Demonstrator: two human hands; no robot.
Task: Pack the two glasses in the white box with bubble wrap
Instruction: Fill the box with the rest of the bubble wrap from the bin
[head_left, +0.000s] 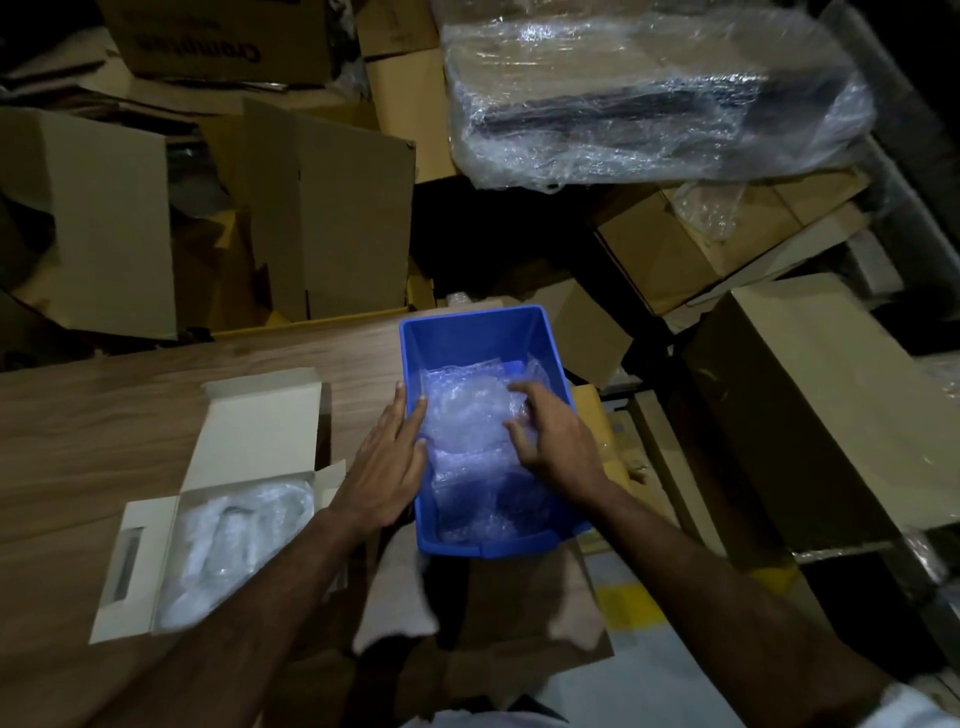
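A blue plastic bin (470, 335) sits at the right edge of the wooden table and holds crumpled bubble wrap (467, 415). My right hand (553, 441) is inside the bin, fingers curled onto the bubble wrap. My left hand (387, 462) lies over the bin's left wall with straight fingers touching the wrap. The white box (260, 426) lies open on the table to the left, flaps spread. In its lower part a bubble-wrapped bundle (228, 540) shows a glass-like shape inside.
The wooden table (104, 415) carries the box and bin. Brown cardboard boxes (322, 208) crowd behind the table and to the right. A large plastic-wrapped package (649, 88) lies at the top right. More cardboard (493, 613) stands below the bin.
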